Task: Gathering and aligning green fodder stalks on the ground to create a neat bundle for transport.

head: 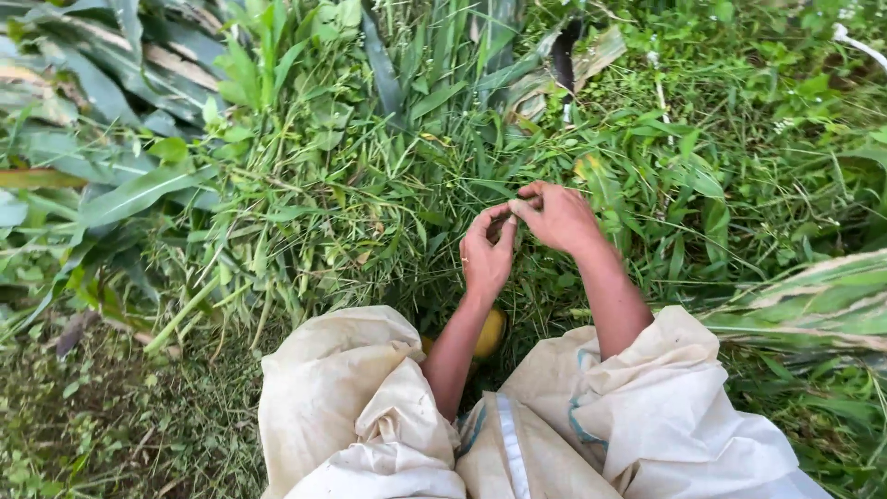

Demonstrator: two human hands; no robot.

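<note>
Both hands meet over a heap of cut grass lying on the ground in front of the person. The left hand has its fingers curled in, pinching a dark, thin strand at the fingertips. The right hand closes on the same strand from the other side, thumb and forefinger pressed together, touching the left fingertips. The strand sits between the two hands, just above the grass heap's near edge. A yellow rounded object shows below the left forearm, partly hidden by cream-coloured cloth.
</note>
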